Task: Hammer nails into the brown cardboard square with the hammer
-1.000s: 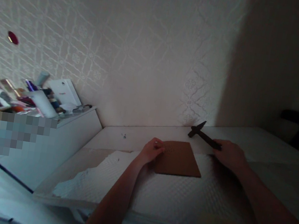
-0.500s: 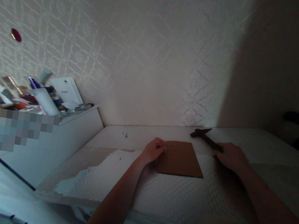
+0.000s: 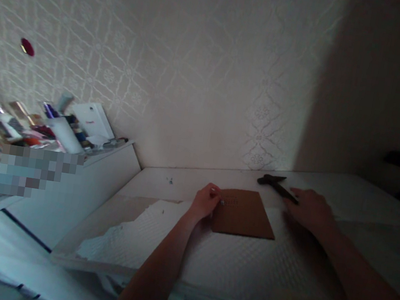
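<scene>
One board [image 3: 246,218] right of left hand [image 3: 206,201], fingers curled, hold unclear; right hand [image 3: 309,209] clasping hammer [image 3: 276,183].

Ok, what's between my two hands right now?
In the head view, the brown board lies between your left hand and right hand. The hammer is there too, handle end at your right hand, head beyond the board's far right corner.
</scene>
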### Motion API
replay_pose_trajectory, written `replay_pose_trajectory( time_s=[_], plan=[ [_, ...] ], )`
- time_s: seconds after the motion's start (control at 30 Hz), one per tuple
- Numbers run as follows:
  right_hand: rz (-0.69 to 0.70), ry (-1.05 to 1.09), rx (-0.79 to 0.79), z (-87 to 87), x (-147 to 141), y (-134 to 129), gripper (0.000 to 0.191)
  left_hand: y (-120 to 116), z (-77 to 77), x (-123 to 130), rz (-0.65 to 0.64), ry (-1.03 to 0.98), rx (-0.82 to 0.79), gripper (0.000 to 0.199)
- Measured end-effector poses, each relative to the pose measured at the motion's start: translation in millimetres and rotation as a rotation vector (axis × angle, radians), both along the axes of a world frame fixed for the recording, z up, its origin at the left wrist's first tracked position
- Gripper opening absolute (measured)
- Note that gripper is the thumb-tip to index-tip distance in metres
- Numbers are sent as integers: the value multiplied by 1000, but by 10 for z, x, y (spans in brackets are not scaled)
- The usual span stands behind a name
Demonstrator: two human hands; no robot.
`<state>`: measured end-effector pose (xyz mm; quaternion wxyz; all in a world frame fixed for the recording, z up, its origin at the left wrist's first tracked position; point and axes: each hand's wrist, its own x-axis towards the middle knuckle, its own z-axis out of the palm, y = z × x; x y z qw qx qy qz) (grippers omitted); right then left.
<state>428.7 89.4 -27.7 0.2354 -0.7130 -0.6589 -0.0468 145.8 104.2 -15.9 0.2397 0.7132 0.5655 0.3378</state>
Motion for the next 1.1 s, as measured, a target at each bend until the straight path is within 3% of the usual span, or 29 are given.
replay_pose_trajectory(
  time_s=[0.07, 0.13, 0.2, 0.3, 0.6, 0.9, 1.1],
  plan=[
    [113, 30, 130, -2, -121, -2, 45, -14, 18, 11, 18, 10, 23, 11],
    [347, 72, 229, -31, -288, -18, 47, -23, 32, 19, 32, 13, 35, 9],
    [534, 48, 192, -80, -461, -49, 51, -24, 36, 22, 48, 22, 51, 8],
    [665, -29, 58, -143, -634, -86, 54, -13, 27, 15, 75, 43, 91, 8],
    [641, -10, 38, -152, -665, -28, 52, -39, 5, 12, 99, 105, 174, 22],
    [593, 9, 51, -136, -715, -34, 50, 13, -44, -16, 206, 314, 232, 24],
    [572, 24, 29, -113, -734, -47, 48, 144, 73, -392, 255, 583, 229, 28]
  ],
)
